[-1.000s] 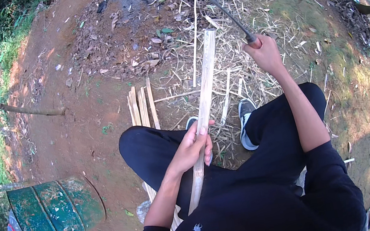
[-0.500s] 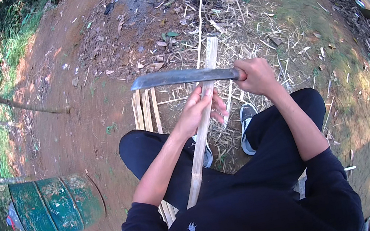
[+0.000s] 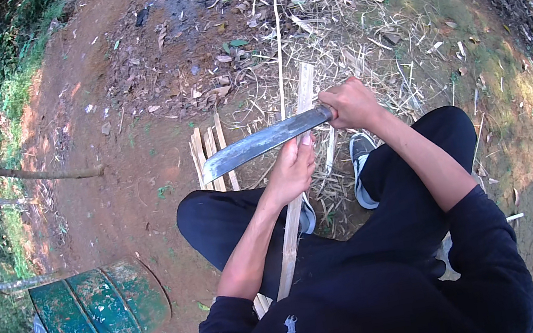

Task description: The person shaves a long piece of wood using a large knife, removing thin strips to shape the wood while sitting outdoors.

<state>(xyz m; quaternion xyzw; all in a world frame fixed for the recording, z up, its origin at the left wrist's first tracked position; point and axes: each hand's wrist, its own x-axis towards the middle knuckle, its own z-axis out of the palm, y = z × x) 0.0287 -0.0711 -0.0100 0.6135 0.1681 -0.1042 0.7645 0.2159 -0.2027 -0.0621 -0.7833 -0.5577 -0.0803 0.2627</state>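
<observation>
My left hand (image 3: 293, 170) is wrapped round a long pale wooden slat (image 3: 291, 247), which slants from my lap up and away from me. The slat looks like split bamboo or wood. With my right hand (image 3: 349, 105) I grip the handle of a machete (image 3: 269, 139). Its broad blade lies across the slat just beyond my left fingers, the tip pointing left and slightly toward me. Beyond the blade the slat's far end shows. Whether the edge bites into the wood cannot be made out.
Several split slats (image 3: 209, 149) lie on the ground by my left knee. Thin shavings (image 3: 361, 59) litter the soil ahead, with a long thin strip (image 3: 278, 44) among them. A green metal drum (image 3: 104, 313) lies at the left. My shoes (image 3: 364, 171) are beneath the work.
The machete blade has tilted, its tip dropping toward me. My left fingers have closed more firmly round the slat. The whole view has shifted a little.
</observation>
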